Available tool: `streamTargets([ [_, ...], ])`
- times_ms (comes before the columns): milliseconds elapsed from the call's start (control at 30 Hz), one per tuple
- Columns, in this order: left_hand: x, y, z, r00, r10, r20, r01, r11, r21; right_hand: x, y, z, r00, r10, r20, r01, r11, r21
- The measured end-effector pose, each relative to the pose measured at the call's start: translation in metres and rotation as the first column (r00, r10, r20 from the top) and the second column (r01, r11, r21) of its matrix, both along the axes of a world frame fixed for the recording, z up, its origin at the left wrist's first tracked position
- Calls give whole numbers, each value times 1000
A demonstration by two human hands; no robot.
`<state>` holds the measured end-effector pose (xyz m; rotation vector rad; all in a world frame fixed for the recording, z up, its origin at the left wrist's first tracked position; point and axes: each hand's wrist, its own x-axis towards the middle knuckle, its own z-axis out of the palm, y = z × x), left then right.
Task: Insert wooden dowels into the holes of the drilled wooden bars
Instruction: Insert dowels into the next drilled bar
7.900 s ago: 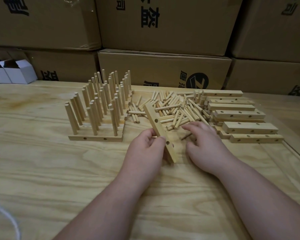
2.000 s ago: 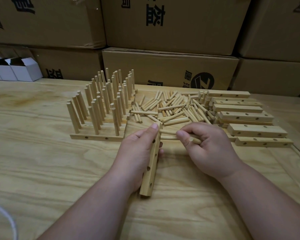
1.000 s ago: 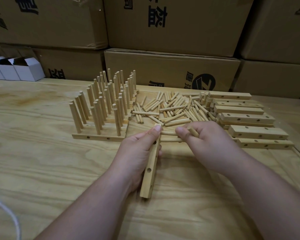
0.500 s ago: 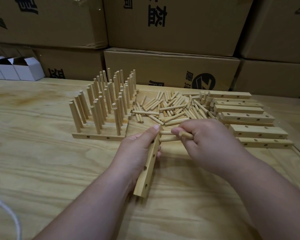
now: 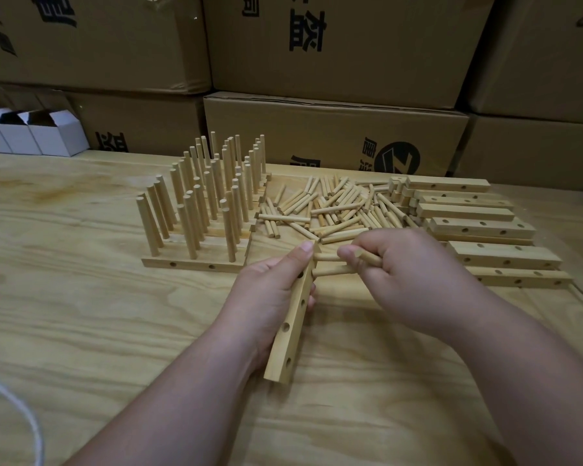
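Since half a second ago the second dowel sits with its tip in the bar's hole, just below the first dowel. Cardboard boxes wall off the back of the surface. The left hand has its grip clamped on the tilted bar; the right hand pinches the dowels, a third dowel among them. Beyond lie finished pegged bars, loose dowels and undone bars, and three white cartons.

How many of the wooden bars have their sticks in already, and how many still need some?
Done: a block of filled bars with upright dowels. In hand: the left hand holds one bar while the right hand pushes dowels into it. Left: several empty bars and a heap of loose dowels.
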<state>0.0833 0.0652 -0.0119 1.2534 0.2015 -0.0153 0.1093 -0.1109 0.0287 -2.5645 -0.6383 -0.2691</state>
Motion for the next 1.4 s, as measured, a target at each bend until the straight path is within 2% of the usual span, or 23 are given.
streamTargets([
  [200,2,0,-3,999,45,19,-46,996,70,-1,6,-1,999,-50,15,51,997,-60],
  [433,-1,0,-1,1000,-7,12,6,999,54,0,2,2,999,-42,-21,41,998,-37],
  [667,-2,-2,-1,999,41,27,-45,989,143,-2,7,0,998,-57,-8,56,998,-36],
  [800,-2,-1,0,999,36,32,-39,994,103,0,4,-2,995,-54,-78,59,996,60],
  [933,-1,-3,0,999,-26,32,28,997,-68,3,-3,1,988,-87,-126,107,981,160],
  [1067,0,-5,-3,995,-76,58,76,997,9,4,-6,5,983,-138,-117,167,943,287],
  [1133,1,-6,-3,998,-42,55,40,999,30,3,-4,6,985,-133,-110,164,924,346],
  [1267,4,-7,-1,997,72,4,-71,993,-96,4,-5,7,985,-144,-100,174,865,470],
  [1400,5,-6,-2,994,114,0,-113,985,-127,4,-4,7,985,-115,-127,162,865,475],
])
